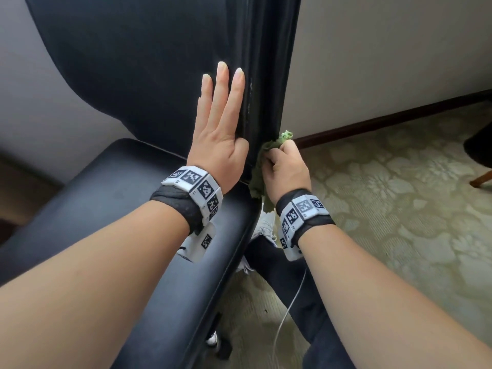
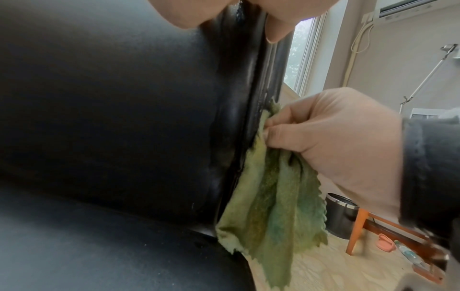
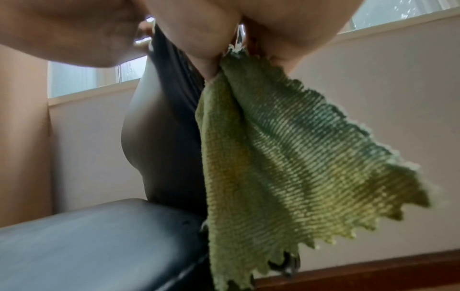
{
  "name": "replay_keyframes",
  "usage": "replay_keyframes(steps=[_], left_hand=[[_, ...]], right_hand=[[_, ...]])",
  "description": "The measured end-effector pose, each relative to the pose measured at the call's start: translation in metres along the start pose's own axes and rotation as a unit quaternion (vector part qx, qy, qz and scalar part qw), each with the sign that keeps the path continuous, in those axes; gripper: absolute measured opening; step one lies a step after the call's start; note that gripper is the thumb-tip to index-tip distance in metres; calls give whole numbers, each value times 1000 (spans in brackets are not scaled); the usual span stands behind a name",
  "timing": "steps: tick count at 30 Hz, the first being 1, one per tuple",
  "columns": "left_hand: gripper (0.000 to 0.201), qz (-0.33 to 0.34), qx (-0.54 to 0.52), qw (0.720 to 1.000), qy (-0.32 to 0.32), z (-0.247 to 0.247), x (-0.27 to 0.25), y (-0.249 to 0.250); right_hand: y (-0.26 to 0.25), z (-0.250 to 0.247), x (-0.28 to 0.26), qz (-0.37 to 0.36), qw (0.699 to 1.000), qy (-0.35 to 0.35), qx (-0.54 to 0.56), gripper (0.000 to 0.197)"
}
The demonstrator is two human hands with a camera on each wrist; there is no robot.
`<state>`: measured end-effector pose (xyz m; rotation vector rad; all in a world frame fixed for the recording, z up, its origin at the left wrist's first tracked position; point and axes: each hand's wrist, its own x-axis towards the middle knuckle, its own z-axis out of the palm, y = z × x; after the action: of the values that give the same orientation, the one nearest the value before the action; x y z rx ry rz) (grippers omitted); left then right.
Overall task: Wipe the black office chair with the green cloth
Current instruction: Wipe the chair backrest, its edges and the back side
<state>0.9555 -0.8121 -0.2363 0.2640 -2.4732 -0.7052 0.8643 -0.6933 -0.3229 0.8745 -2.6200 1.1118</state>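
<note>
Hanging green cloth (image 2: 271,198), ragged zigzag edge, faded.

Your right hand (image 2: 333,141) is pinching the green cloth (image 2: 268,206) against the side edge of the black chair's backrest (image 2: 124,98); the cloth is hanging past the seat (image 2: 87,246). Your left hand's fingertips (image 2: 278,29) are touching that edge above.

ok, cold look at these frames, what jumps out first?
The green cloth, bunched in the right hand and pressed to the side edge of the black office chair backrest, just above the seat. Then the left hand, laid flat with straight fingers on the backrest face.
</note>
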Motion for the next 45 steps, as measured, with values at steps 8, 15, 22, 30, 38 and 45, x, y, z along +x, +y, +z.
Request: replay_keyframes(steps=[8,15,22,30,38,45], left_hand=[[98,-3,-11,1000,8,0,-1,1],[101,2,2,1000,4,-2,-4,-4],[100,8,13,1000,2,-5,-6,-4],[95,7,15,999,-30,-11,-13,-9],[101,-2,15,998,-56,-16,-12,-8],[103,-6,16,998,-63,-19,-11,-7]], right_hand=[[30,49,-21,163,960,-214,-75,26],[31,29,-7,358,895,-106,244,16],[3,24,1,504,623,-82,592,18],[-33,3,-2,413,630,3,657,22],[-45,-10,-7,353,698,-9,623,8],[-50,-5,-14,291,807,2,514,9]])
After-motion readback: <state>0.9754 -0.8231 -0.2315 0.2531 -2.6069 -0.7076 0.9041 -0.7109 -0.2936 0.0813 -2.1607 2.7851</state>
